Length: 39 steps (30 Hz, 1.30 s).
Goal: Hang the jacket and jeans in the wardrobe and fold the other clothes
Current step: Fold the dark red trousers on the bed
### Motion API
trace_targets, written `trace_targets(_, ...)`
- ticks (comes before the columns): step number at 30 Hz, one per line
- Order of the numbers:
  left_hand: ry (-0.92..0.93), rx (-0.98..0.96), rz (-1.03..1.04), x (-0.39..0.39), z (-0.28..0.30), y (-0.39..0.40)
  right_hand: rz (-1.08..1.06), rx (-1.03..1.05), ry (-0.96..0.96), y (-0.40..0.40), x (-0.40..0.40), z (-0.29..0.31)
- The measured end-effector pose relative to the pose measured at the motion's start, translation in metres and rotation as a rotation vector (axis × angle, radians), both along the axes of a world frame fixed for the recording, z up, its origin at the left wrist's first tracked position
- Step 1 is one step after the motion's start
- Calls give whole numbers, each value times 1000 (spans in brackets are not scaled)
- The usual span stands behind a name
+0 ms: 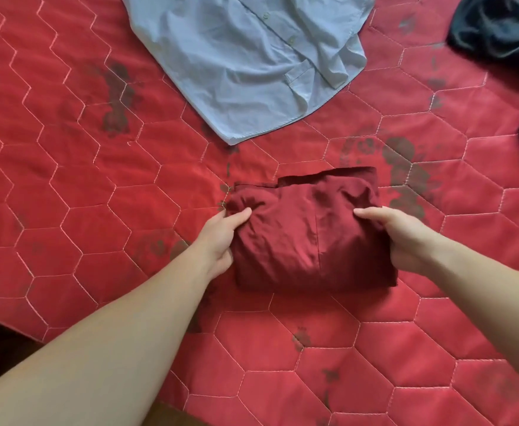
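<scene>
A dark red garment (307, 232), folded into a compact rectangle, lies on the red quilted bed cover (83, 179). My left hand (221, 238) grips its left edge, thumb on top and fingers tucked under the fabric. At the right edge my right hand (402, 238) holds the bundle the same way, thumb over the cloth. A light blue button-up shirt (245, 63) lies spread out and wrinkled beyond the bundle, toward the far side of the bed.
A dark navy garment (501, 26) lies crumpled at the far right, running off the frame's edge. The bed's near-left edge (9, 327) drops to a dark floor. Dark stains mark the quilt in several places.
</scene>
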State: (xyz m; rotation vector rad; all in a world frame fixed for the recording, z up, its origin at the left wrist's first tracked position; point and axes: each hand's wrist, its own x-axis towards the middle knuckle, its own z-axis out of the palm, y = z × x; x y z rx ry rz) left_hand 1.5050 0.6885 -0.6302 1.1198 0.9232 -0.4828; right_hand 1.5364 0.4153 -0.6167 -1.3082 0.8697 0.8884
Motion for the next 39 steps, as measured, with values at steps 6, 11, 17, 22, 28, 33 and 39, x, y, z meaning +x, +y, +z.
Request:
trace_targets(6,48,98,26,23,-18,-4,42,-190,-28,9,19,-5)
trace_targets(11,40,221,-63,21,-29,0,34,-247,-141,8,16,-14)
trace_targets(17,25,641,-132,10,-26,-1,60,-425,-230,6,13,-22)
trace_targets(22,63,812,-57,3,-19,-15,237,-741,-432,9,8,-18)
trace_targets(28,162,857,-149,-10,-17,-28,283,-768,-347,12,-11,-11)
trace_targets(33,160,567,-252,-19,-9,-28,263,-550,-232,8,-25,-8)
trace_targets(39,210,195,-186,-29,-7,-20,201,-287,-93,-9,-40,-10)
